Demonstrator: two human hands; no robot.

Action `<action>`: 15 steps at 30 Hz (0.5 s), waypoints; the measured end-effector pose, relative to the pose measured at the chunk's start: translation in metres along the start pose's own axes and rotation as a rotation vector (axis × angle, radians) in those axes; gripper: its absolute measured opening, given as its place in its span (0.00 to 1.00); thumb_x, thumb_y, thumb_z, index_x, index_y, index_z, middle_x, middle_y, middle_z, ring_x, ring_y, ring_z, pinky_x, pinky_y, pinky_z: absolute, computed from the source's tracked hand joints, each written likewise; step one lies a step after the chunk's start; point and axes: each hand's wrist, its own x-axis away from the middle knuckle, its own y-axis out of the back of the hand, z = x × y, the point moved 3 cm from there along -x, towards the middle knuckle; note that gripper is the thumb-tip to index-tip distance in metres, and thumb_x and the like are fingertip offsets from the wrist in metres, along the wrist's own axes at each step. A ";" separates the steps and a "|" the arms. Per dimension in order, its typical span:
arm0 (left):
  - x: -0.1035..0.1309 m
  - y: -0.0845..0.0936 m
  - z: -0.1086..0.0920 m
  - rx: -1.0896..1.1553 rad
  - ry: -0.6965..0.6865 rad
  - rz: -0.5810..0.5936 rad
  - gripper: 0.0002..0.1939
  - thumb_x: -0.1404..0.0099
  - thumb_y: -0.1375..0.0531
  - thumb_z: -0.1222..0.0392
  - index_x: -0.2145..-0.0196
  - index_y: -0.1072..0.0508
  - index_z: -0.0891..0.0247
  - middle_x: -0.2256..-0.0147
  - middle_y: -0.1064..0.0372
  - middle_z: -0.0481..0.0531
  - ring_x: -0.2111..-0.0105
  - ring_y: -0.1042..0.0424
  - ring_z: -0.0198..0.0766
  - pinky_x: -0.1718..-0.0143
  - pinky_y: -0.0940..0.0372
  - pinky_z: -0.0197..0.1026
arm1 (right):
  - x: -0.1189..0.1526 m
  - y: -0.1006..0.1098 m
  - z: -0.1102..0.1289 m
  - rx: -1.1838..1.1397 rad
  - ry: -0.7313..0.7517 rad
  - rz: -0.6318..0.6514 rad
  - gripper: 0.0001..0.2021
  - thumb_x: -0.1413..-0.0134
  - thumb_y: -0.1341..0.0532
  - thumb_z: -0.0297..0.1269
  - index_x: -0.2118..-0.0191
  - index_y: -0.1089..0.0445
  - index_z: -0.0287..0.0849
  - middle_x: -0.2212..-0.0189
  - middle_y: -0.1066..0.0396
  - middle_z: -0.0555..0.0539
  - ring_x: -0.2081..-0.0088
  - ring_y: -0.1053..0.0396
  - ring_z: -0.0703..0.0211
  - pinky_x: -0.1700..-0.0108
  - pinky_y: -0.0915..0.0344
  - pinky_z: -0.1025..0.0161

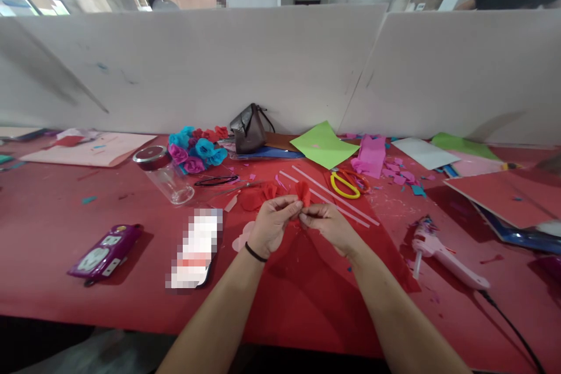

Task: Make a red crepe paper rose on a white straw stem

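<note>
A small red paper flower (302,191) is pinched between both hands over the middle of the table. My left hand (276,222) grips it from the left, thumb and fingers pressed together. From the right, my right hand (326,223) pinches its lower end; the exact spot is partly hidden by the fingertips. More red paper petals (258,196) lie just behind my left hand. Pale pink paper circles (244,236) rest beside my left wrist. Thin pink strips (337,198) and yellow-and-orange scissors (346,184) lie beyond my right hand.
A pink glue gun (449,257) with a cord lies at right. On the left are a phone (197,248), a purple pouch (107,252) and a clear jar (169,178). Blue, purple and red paper flowers (199,149), a dark bag (249,130) and green paper (325,146) stand behind.
</note>
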 end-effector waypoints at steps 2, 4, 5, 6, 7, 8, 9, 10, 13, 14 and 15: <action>0.001 -0.001 0.000 0.001 0.009 0.006 0.13 0.59 0.28 0.60 0.78 0.26 0.68 0.79 0.34 0.46 0.77 0.37 0.26 0.72 0.41 0.32 | 0.000 0.000 0.001 -0.002 -0.003 0.004 0.13 0.58 0.36 0.45 0.81 0.29 0.40 0.82 0.39 0.54 0.75 0.45 0.65 0.67 0.45 0.63; 0.001 -0.002 -0.001 0.001 0.013 0.010 0.13 0.59 0.28 0.59 0.79 0.27 0.67 0.79 0.35 0.45 0.77 0.38 0.26 0.73 0.41 0.32 | 0.001 -0.001 0.003 -0.006 -0.002 0.012 0.12 0.58 0.36 0.45 0.80 0.29 0.40 0.82 0.39 0.53 0.75 0.45 0.65 0.68 0.45 0.63; 0.002 -0.003 -0.002 0.000 0.013 0.011 0.14 0.60 0.28 0.59 0.79 0.27 0.67 0.79 0.35 0.45 0.77 0.38 0.26 0.73 0.41 0.32 | 0.001 -0.001 0.004 -0.004 0.000 0.018 0.12 0.59 0.36 0.45 0.80 0.29 0.41 0.82 0.39 0.53 0.75 0.45 0.64 0.68 0.44 0.63; 0.002 -0.003 -0.002 -0.003 0.014 0.012 0.14 0.60 0.27 0.59 0.79 0.27 0.67 0.79 0.35 0.45 0.78 0.38 0.26 0.73 0.42 0.32 | 0.001 -0.001 0.004 0.000 0.004 0.024 0.12 0.58 0.36 0.45 0.80 0.28 0.41 0.82 0.38 0.53 0.75 0.44 0.64 0.67 0.44 0.63; 0.002 -0.003 -0.002 -0.007 0.012 0.014 0.14 0.60 0.27 0.59 0.79 0.27 0.67 0.79 0.36 0.45 0.78 0.39 0.26 0.74 0.42 0.32 | 0.002 -0.001 0.005 0.007 0.008 0.030 0.12 0.58 0.36 0.45 0.80 0.28 0.41 0.82 0.38 0.53 0.75 0.44 0.64 0.67 0.44 0.63; 0.002 -0.003 -0.002 -0.012 0.009 0.017 0.14 0.60 0.27 0.58 0.79 0.27 0.67 0.79 0.36 0.45 0.78 0.39 0.25 0.74 0.43 0.32 | 0.002 -0.002 0.005 0.016 0.014 0.035 0.13 0.58 0.36 0.46 0.79 0.28 0.41 0.81 0.37 0.53 0.74 0.43 0.63 0.67 0.43 0.62; 0.002 -0.003 -0.002 -0.018 0.004 0.023 0.14 0.59 0.28 0.58 0.79 0.27 0.67 0.79 0.36 0.45 0.78 0.40 0.25 0.75 0.43 0.31 | 0.002 -0.002 0.006 0.025 0.020 0.038 0.13 0.57 0.36 0.46 0.79 0.27 0.42 0.81 0.36 0.52 0.74 0.42 0.63 0.67 0.43 0.62; 0.003 -0.003 -0.002 -0.026 -0.001 0.031 0.14 0.58 0.28 0.58 0.79 0.27 0.67 0.80 0.37 0.45 0.78 0.40 0.25 0.75 0.43 0.31 | 0.002 -0.002 0.006 0.032 0.025 0.039 0.13 0.57 0.36 0.47 0.78 0.27 0.42 0.81 0.36 0.52 0.74 0.42 0.63 0.66 0.43 0.62; 0.003 -0.003 -0.002 -0.050 -0.011 0.051 0.14 0.57 0.28 0.57 0.81 0.28 0.68 0.81 0.39 0.45 0.78 0.41 0.25 0.75 0.44 0.31 | 0.002 -0.001 0.005 0.050 0.023 0.046 0.13 0.57 0.37 0.47 0.78 0.27 0.42 0.80 0.35 0.52 0.74 0.42 0.63 0.65 0.43 0.61; 0.003 -0.004 -0.003 -0.053 -0.013 0.052 0.14 0.57 0.28 0.58 0.82 0.28 0.68 0.81 0.39 0.45 0.78 0.41 0.25 0.75 0.44 0.31 | 0.002 -0.001 0.005 0.054 0.021 0.047 0.13 0.57 0.37 0.47 0.78 0.27 0.42 0.81 0.36 0.52 0.74 0.42 0.63 0.65 0.43 0.61; 0.003 -0.004 -0.003 -0.052 -0.017 0.051 0.14 0.58 0.28 0.58 0.82 0.28 0.68 0.81 0.39 0.45 0.78 0.41 0.25 0.76 0.44 0.31 | 0.002 -0.001 0.005 0.058 0.022 0.046 0.13 0.57 0.37 0.47 0.78 0.27 0.42 0.81 0.36 0.52 0.74 0.43 0.63 0.65 0.43 0.61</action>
